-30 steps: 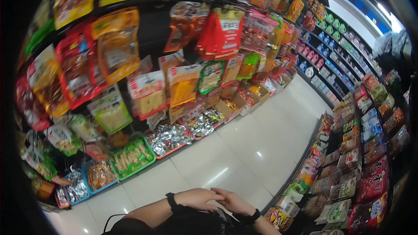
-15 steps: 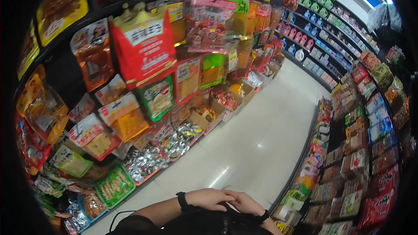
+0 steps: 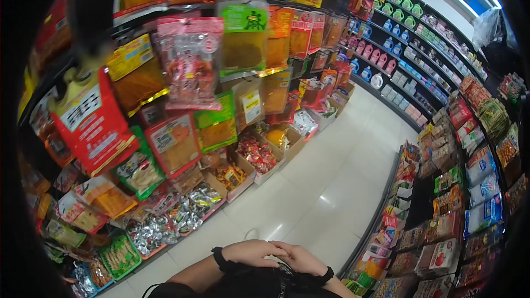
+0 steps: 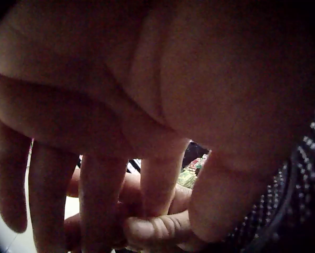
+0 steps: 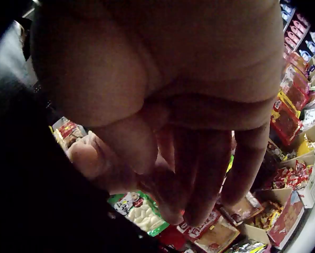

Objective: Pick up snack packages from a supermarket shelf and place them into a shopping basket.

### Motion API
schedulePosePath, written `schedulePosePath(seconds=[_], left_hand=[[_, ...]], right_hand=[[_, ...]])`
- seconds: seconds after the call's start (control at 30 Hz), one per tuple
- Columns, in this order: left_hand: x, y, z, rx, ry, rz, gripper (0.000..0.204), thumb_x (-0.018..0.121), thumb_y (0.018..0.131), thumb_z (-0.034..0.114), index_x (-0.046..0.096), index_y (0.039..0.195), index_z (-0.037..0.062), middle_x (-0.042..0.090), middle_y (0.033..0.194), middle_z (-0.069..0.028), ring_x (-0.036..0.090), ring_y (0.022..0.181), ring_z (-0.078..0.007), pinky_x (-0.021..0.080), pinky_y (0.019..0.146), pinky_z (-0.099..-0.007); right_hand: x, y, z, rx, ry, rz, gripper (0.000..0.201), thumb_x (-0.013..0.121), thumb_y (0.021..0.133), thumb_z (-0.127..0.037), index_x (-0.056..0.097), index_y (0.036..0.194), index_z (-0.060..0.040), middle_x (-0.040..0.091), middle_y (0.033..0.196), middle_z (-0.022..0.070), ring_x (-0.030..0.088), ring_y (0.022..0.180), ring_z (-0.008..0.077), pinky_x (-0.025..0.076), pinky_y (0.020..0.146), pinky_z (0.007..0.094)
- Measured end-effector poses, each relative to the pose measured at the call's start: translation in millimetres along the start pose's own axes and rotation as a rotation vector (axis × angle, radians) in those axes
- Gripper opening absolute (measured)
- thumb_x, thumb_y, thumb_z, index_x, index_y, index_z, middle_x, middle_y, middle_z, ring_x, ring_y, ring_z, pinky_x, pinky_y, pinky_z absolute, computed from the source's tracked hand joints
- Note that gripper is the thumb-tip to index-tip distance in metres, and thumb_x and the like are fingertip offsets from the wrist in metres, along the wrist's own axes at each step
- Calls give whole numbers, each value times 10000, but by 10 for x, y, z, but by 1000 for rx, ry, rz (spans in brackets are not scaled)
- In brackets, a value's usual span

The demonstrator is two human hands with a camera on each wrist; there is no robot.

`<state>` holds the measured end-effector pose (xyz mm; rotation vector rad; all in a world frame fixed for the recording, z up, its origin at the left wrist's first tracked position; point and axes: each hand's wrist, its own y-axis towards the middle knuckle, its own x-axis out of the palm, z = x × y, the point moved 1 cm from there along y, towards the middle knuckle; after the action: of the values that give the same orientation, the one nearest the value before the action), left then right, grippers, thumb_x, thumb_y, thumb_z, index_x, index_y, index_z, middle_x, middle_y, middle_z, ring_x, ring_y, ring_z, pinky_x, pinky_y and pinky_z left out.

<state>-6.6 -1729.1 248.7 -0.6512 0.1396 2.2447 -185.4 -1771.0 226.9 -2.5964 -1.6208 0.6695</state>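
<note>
At the bottom middle of the head view, the left hand [image 3: 251,253] and the right hand [image 3: 301,259] lie together against the person's dark top [image 3: 259,284]. The left hand's fingers rest over the right hand's fingers, so the two hands touch. Each wrist has a black band [image 3: 219,258] on it.

The left hand's grip is loose, with the fingers nearly straight, and it holds nothing. In the left wrist view its fingers [image 4: 97,211] hang down and touch the fingers of the other hand below them. The right hand's grip is loose too, with soft bent fingers [image 5: 199,174], and it holds nothing.

The hands are low in the frame, well apart from the goods.

On the left side of the head view is a tall shelf [image 3: 182,5] full of hanging snack bags. A big red bag [image 3: 91,124] hangs at the left, a clear bag with red food [image 3: 187,66] hangs near the middle top, and a green-topped bag [image 3: 243,41] hangs just beside it. Below them, open cardboard boxes [image 3: 259,157] and trays of shiny silver packs [image 3: 165,226] sit near the floor.

The white tiled floor [image 3: 326,187] runs up the middle. On the right side is another shelf [image 3: 458,198] with many packets.
</note>
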Motion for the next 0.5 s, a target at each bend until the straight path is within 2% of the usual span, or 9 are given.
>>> schedulePosePath(seconds=[0.03,0.1,0.13,0.2,0.3,0.33,0.37,0.43,0.5], left_hand=[[-124,164,-73,3,2,-7,431,563,856,285,474,1247,127,581,1037,-153,574,879,-319,461,761,-370],[-390,527,-243,-112,-43,-136,417,564,857,271,483,1240,127,583,1041,-153,578,886,-302,458,764,-354],[-539,702,-343,-101,-39,-138,417,564,857,271,483,1240,127,583,1041,-153,578,886,-302,458,764,-354],[-862,1024,-589,26,-26,-44,409,562,859,255,492,1234,107,586,1068,-144,580,918,-289,455,790,-337],[-1537,1546,-1024,136,-113,56,400,560,860,245,504,1219,76,581,1110,-135,579,949,-284,449,827,-329],[-1834,1682,-1096,40,-161,79,402,573,852,224,510,1207,47,578,1129,-142,578,969,-267,449,843,-333],[-2136,1879,-1153,54,-156,80,402,573,852,224,510,1207,47,578,1129,-142,578,969,-267,449,843,-333],[-2675,2130,-1231,-80,148,400,418,598,837,206,504,1208,36,587,1103,-159,583,980,-244,455,839,-338],[-3242,2404,-1180,52,120,556,456,623,821,206,490,1216,23,596,1074,-163,590,972,-227,465,823,-335]], right_hand=[[-153,68,78,1,3,7,420,469,883,-141,399,1288,-55,578,1078,208,578,963,343,449,824,355],[-504,224,240,9,22,42,413,464,895,-153,396,1291,-58,582,1080,199,580,963,338,449,826,347],[-697,326,307,13,15,51,413,464,895,-153,396,1291,-58,582,1080,199,580,963,338,449,826,347],[-1098,584,436,-58,21,119,401,456,909,-163,394,1293,-63,589,1077,189,582,958,335,451,825,344],[-1855,1054,651,-9,5,119,371,453,918,-168,424,1268,-47,597,1068,180,586,962,321,452,830,341],[-2132,1222,678,-8,-7,127,371,453,918,-168,424,1268,-47,597,1068,180,586,962,321,452,830,341],[-2411,1380,698,5,-54,164,356,454,919,-166,442,1250,-38,600,1063,177,587,965,312,453,832,341],[-2894,1631,545,2,-124,198,325,452,920,-162,482,1211,-21,607,1052,170,593,968,284,453,842,337],[-3385,1863,425,-39,-65,221,329,465,913,-138,475,1222,-24,616,1038,160,599,960,249,453,843,322]])
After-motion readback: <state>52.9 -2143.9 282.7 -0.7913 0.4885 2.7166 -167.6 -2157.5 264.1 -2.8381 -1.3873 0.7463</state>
